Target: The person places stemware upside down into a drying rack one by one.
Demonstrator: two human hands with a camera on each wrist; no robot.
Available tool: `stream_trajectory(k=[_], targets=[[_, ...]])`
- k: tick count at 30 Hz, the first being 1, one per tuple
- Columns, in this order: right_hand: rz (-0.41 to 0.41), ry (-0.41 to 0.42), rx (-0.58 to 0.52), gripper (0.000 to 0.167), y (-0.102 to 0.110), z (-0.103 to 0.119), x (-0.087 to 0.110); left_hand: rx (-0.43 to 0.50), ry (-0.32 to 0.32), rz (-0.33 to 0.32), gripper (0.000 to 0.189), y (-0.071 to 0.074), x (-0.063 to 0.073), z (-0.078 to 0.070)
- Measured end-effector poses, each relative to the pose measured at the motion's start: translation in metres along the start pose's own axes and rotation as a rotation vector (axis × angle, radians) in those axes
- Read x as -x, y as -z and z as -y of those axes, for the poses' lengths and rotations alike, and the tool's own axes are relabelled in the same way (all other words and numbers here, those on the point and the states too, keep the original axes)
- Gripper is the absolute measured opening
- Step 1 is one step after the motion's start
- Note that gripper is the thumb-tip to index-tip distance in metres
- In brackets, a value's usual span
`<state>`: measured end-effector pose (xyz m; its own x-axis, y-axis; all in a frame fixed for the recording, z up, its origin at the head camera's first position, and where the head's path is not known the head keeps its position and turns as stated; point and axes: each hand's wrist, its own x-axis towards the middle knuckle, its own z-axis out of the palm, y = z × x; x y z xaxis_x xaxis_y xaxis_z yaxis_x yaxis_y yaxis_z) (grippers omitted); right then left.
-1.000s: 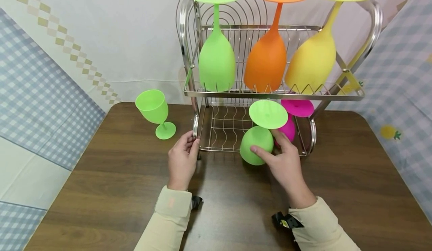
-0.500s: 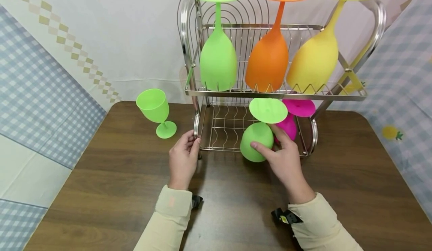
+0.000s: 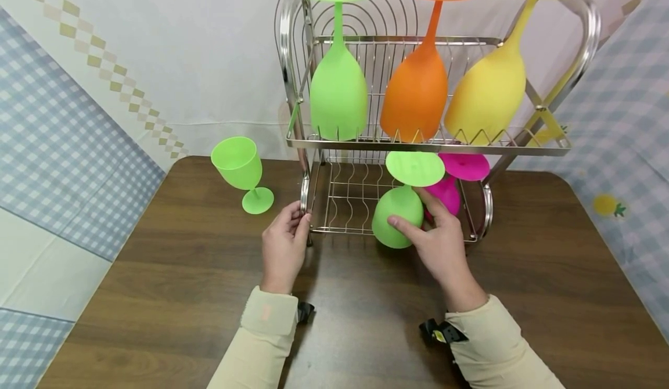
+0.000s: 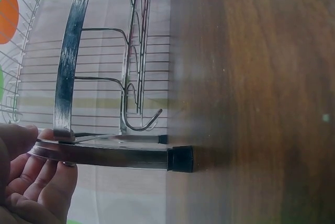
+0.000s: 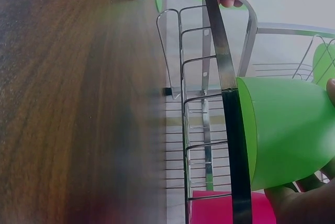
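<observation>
My left hand (image 3: 283, 244) grips the front left leg of the metal dish rack (image 3: 345, 231); in the left wrist view its fingers (image 4: 39, 179) and thumb pinch the bar above a black foot. My right hand (image 3: 441, 244) holds a green goblet (image 3: 398, 218) upside down by its bowl, thumb in front. The goblet's rim is at the front bar of the lower tier, right of centre, base up under the upper shelf. Just behind the right fingers stands a magenta goblet (image 3: 465, 166), inverted on the lower tier and partly hidden.
On the upper shelf stand three inverted goblets: green (image 3: 338, 98), orange (image 3: 415, 98) and yellow (image 3: 488, 96). Another green goblet (image 3: 237, 162) stands upright on the wooden table (image 3: 172, 296), left of the rack. White cloth (image 3: 219, 58) hangs behind.
My right hand has moved the green goblet slightly farther back, toward the lower tier, and its base sits a little higher in view. The left hand keeps its grip on the rack.
</observation>
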<state>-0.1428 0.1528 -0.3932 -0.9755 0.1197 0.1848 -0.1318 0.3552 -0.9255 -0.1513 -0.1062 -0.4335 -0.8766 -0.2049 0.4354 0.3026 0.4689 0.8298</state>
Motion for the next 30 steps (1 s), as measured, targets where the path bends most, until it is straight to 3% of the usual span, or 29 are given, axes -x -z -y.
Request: stream_trajectory(k=[21,30], targets=[[-0.001,0.004,0.005,0.067,-0.0017,0.0003,-0.0025,-0.003,0.005,-0.004,0.02,-0.001,0.0005,0.0],[-0.008,0.013,-0.042,0.065,-0.0074,0.0026,-0.0023,-0.014,0.012,0.003,0.019,-0.0004,0.0,-0.0003]])
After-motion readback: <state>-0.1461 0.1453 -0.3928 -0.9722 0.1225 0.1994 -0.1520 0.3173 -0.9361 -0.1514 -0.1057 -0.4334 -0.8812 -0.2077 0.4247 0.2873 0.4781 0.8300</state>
